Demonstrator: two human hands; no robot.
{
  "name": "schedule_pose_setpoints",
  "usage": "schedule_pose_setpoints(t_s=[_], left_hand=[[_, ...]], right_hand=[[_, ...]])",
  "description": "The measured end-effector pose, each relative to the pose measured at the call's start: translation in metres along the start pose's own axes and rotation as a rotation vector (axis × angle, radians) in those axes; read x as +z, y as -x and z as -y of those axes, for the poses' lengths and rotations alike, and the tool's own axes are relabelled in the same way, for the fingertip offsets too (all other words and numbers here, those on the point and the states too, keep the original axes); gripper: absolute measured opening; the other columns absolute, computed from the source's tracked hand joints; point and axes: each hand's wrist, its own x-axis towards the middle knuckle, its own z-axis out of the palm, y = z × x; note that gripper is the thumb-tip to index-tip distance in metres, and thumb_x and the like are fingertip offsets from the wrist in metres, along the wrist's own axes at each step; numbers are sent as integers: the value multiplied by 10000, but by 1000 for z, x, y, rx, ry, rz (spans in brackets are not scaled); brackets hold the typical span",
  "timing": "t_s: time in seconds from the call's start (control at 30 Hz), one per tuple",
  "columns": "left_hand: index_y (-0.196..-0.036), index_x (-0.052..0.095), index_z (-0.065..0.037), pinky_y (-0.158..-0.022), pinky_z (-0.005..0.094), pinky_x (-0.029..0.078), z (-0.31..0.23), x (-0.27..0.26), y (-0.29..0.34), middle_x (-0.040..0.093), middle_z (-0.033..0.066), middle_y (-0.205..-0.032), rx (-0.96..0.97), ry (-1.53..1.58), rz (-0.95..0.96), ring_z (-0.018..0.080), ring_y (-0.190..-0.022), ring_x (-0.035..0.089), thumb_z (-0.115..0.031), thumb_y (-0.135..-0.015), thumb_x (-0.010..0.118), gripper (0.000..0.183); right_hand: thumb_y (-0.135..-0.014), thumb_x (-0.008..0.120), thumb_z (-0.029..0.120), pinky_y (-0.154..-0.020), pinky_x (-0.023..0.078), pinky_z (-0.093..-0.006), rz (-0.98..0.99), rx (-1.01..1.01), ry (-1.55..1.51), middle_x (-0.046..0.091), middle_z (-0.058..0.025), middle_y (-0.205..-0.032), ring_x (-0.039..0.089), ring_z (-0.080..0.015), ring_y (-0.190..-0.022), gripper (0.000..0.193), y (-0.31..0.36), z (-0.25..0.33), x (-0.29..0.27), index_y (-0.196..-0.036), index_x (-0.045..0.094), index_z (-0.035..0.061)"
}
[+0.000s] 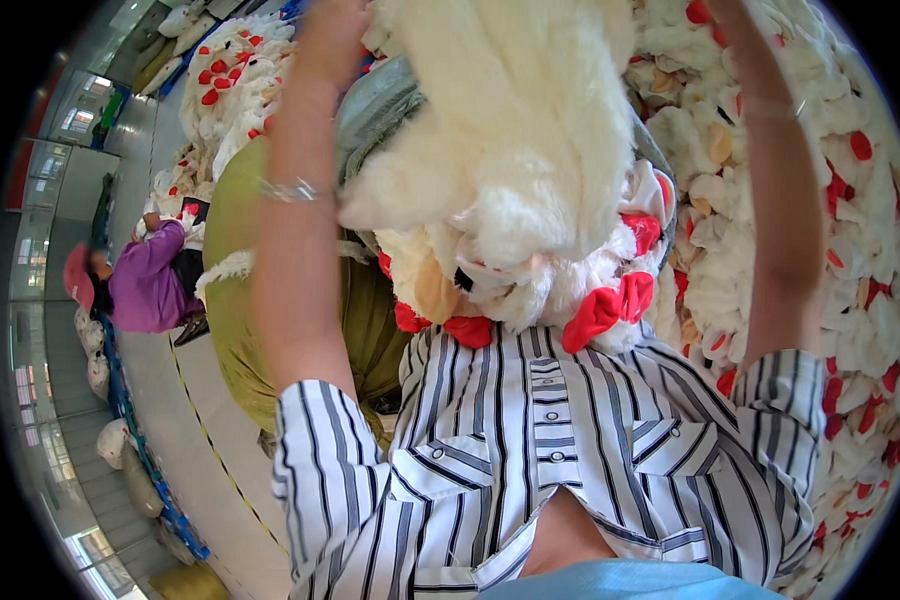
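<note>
A large cream plush skin (510, 110), furry and limp, hangs in front of me from the upper edge. My left hand (336, 18) shows only in part at that edge, left of the plush; it is blurred and its fingers are hidden. My right forearm (775, 190) runs up past the plush on the other side, and the hand is out of view. Below lie more white plush pieces (545, 285) with red bow-like parts (610, 310) and a beige ear-like piece (435, 292). They rest against my striped shirt, at the mouth of a grey-green bag (380, 105).
Close on my left stands a bulging olive sack (245, 290). White plush skins with red parts heap up along the right (715, 210) and at the far left (230, 80). A person in purple (150, 280) sits at the left, beside a floor with a striped line (215, 440).
</note>
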Motion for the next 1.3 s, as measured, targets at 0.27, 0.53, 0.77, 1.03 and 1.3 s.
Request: schedule_pose_setpoints(t_s=[0.27, 0.53, 0.77, 1.03, 1.3], left_hand=[[-1344, 479, 41, -842, 259, 470, 110, -1, 173, 623, 63, -1153, -510, 29, 79, 133, -985, 594, -284, -931, 610, 542], [-1185, 612, 28, -794, 245, 464, 67, 33, 229, 638, 19, -1081, -550, 196, 74, 100, -911, 579, -179, -910, 637, 345], [-1090, 643, 1, -703, 243, 480, 74, -6, 225, 659, 1, -984, -404, 36, -231, 72, -795, 595, -105, -909, 612, 212], [-1137, 591, 39, -747, 297, 559, 58, -26, 219, 671, 103, -1021, -80, 165, -558, 158, -863, 658, -91, -938, 566, 239], [-839, 683, 26, -650, 201, 437, 63, -38, 269, 632, -42, -766, -164, -142, -403, 18, -702, 521, -155, -960, 581, 241]], right_hand=[[-983, 512, 382, -791, 451, -272, 892, 447, -129, 619, -41, -889, 556, -121, -856, 415, 196, -12, 64, -947, 629, -15], [-871, 682, 393, -524, 424, -331, 710, 242, -239, 587, -33, -655, 497, -123, -589, 471, 247, 9, 78, -863, 609, -73], [-951, 561, 104, -685, 493, -230, -46, 500, -699, 670, -23, -905, 611, -64, -803, 185, 225, 11, 57, -1081, 632, -7], [-980, 580, 194, -660, 429, -183, -350, 469, -631, 615, 42, -822, 519, -22, -730, 203, 217, -9, 11, -997, 649, 4], [-990, 567, 337, -560, 369, -223, -25, 479, -134, 527, 80, -707, 418, -25, -653, 394, 257, -61, -20, -823, 652, -9]])
